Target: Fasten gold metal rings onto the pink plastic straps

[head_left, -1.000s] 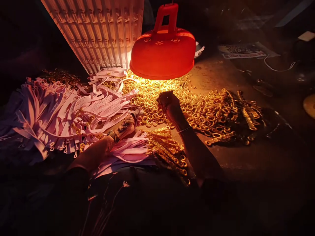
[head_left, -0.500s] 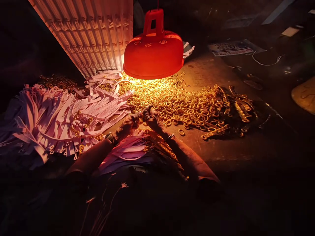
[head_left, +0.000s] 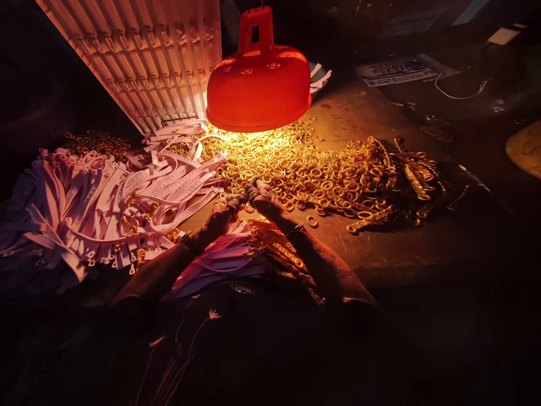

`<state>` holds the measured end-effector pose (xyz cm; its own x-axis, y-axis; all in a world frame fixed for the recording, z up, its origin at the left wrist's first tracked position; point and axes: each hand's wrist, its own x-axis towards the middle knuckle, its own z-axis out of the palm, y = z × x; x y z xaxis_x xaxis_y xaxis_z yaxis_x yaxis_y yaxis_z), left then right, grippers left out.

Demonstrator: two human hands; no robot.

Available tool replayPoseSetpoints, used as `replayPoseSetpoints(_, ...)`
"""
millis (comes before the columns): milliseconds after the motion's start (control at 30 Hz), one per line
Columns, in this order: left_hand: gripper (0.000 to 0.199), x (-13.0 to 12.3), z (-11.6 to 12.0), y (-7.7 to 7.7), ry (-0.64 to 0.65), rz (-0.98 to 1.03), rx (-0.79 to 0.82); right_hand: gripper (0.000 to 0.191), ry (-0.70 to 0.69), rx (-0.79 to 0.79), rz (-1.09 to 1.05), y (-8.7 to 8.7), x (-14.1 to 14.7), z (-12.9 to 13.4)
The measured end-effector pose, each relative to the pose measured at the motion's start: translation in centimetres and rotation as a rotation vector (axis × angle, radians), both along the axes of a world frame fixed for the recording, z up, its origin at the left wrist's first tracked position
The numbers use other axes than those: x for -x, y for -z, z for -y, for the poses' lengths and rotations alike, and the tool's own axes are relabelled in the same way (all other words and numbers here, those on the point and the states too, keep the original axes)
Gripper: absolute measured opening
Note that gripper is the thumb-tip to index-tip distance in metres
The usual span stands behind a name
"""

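My left hand (head_left: 226, 210) and my right hand (head_left: 261, 194) meet with fingertips close together at the front edge of a heap of gold rings (head_left: 291, 163). Dark coverings show on the fingers of both. Each hand is closed in a pinch; whatever sits between the fingers is too small and hidden to make out. Just below them, between my forearms, lies a bundle of pink straps (head_left: 220, 254). Linked gold chains (head_left: 287, 256) lie beside that bundle, partly under my right forearm.
A red lamp (head_left: 258, 87) hangs low over the rings. Left is a large pile of pink straps (head_left: 101, 197), with a ribbed panel (head_left: 147, 56) standing behind. More gold chains (head_left: 416, 175) lie right. A printed sheet (head_left: 395, 73) and a white cord (head_left: 460, 97) lie at the back right.
The camera view has shifted slightly, so the lamp and panel appear a little higher and further left. My hands stay together, with small finger movements; the right wrist has turned slightly.
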<state>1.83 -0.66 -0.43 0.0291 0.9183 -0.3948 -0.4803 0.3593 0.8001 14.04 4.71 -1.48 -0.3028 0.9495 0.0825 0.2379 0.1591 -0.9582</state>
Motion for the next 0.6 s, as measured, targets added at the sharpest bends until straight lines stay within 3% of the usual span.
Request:
replayPoseSetpoints(133,0.034,0.4,-0.1,0.7,-0.045,-0.159,-0.073,0.036,0.021,-0.130,0.039,0.0,0.2,-0.8)
replayPoseSetpoints(267,0.028,1.5,-0.7,0.6,0.050,-0.219,-0.055,0.027,-0.140,-0.190,0.148,-0.5,-0.5,-0.5)
replayPoseSetpoints(333,0.031,1.9,-0.8,-0.6,0.085,-0.254,-0.029,0.025,-0.228,-0.185,0.218,-1.1,-1.3,0.1)
replayPoseSetpoints(500,0.032,2.4,0.1,-4.9,0.213,-0.353,-0.063,0.024,-0.288,-0.249,0.432,-3.5,-3.3,3.6)
replayPoseSetpoints(600,0.028,2.3,1.7,-6.1,0.300,-0.386,-0.060,0.027,-0.292,-0.295,0.584,-4.7,-4.0,6.7)
